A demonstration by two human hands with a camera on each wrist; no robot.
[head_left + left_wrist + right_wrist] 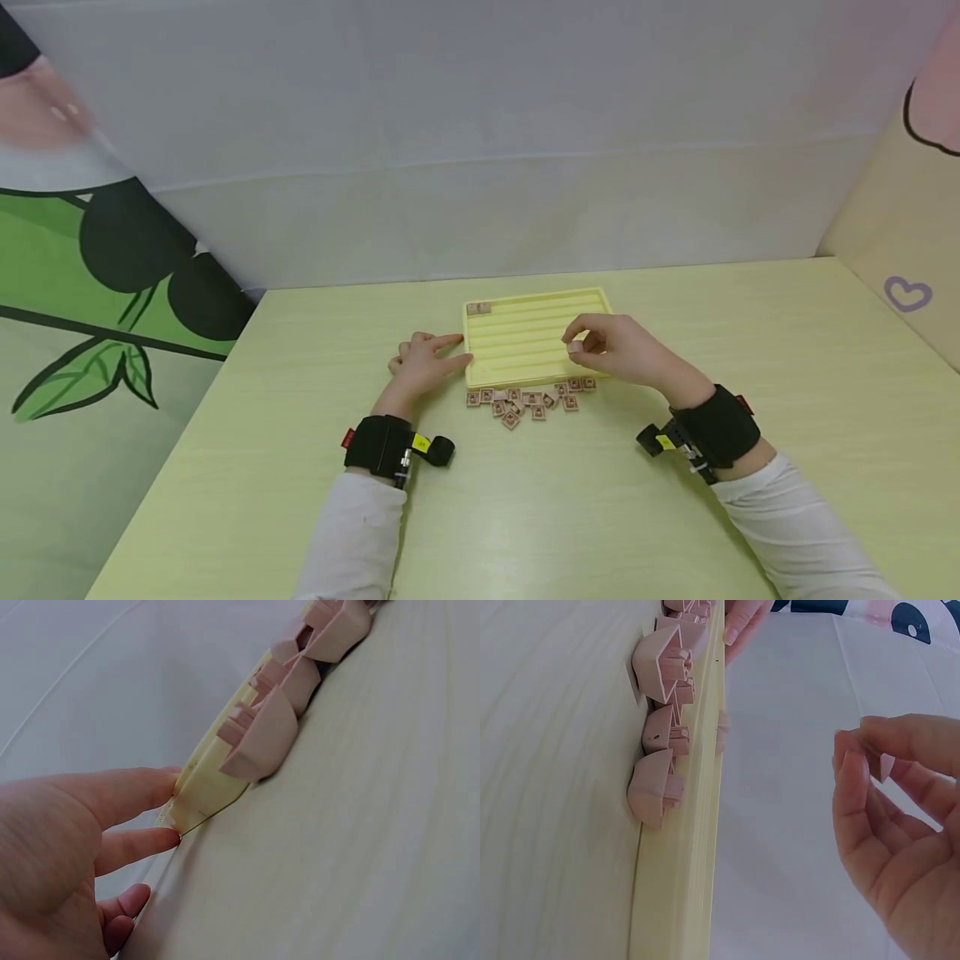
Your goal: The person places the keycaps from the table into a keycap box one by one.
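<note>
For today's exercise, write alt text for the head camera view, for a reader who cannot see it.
A person's right hand pinches a small wooden tile above a yellow grooved tray, while the left hand touches the tray's left edge. Two tiles sit in its far-left corner, and loose tiles lie on the table.

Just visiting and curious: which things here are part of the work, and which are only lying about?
In use:
yellow tray
tile pinched by the right hand
loose tiles
left hand steadying the tray

Lying about:
leaf-print cloth
</note>
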